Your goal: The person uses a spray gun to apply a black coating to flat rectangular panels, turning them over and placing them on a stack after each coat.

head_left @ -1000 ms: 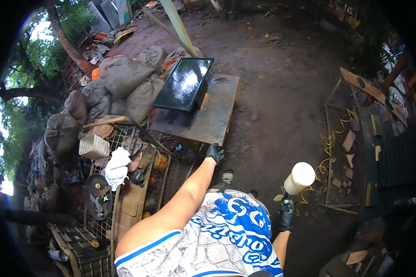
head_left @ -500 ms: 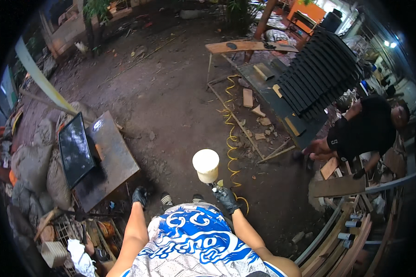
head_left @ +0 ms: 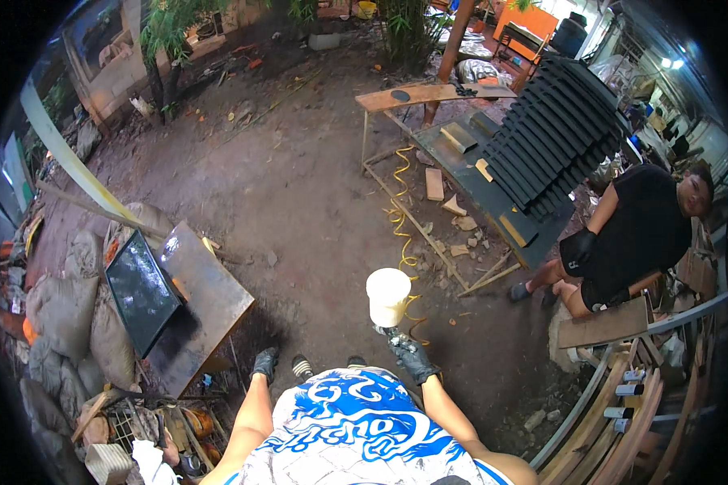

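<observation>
My right hand (head_left: 413, 358), in a black glove with pale smears, grips a spray gun (head_left: 386, 330) in front of my body. A large white cup (head_left: 388, 297) tops the gun, and most of the gun's body is hidden beneath it. Behind the cup runs a yellow coiled hose (head_left: 404, 234). My left hand (head_left: 264, 363), also black-gloved, hangs empty at my side with its fingers loosely apart. It is nearest to a tilted board table (head_left: 210, 279), on which a glossy black rectangular panel (head_left: 141, 293) leans.
At the right, a stack of black slatted frames (head_left: 554, 133) stands on a low dark table (head_left: 546, 242). A co-worker in black (head_left: 643, 234) sits beside it near wooden planks (head_left: 603, 323). Sacks (head_left: 65, 311) are piled at the left. Wood scraps (head_left: 434, 184) lie on the dirt floor.
The view has shifted a little. My right hand and the spray gun appear slightly farther right and lower. The co-worker's arms have changed position, and the head has turned.
</observation>
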Available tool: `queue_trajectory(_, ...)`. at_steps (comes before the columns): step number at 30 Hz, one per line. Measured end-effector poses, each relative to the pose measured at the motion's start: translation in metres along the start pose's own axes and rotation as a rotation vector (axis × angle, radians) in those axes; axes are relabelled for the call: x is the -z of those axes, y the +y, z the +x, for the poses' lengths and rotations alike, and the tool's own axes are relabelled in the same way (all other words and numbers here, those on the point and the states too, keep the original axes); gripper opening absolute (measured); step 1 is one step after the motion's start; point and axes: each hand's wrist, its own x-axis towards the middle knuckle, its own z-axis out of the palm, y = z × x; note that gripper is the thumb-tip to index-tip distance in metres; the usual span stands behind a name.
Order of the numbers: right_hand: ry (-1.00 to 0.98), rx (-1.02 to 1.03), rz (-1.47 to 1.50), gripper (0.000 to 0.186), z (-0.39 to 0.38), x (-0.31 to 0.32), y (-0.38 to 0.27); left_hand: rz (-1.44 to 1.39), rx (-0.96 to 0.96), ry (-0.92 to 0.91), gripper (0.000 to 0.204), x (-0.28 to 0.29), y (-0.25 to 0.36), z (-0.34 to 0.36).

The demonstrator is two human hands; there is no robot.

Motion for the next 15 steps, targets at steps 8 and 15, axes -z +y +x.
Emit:
queue_trajectory(8, 0.01, 0.038, -0.004, 0.015, 0.013, 0.012, -0.008, 0.027, 0.156, 0.049, 0.025, 0.003, -0.015, -0.012)
queue_trajectory(15, -0.036, 0.049, -0.109, 0.017, 0.04, 0.039, -0.04, -0.166, 0.051, 0.167, 0.023, -0.012, -0.03, -0.018)
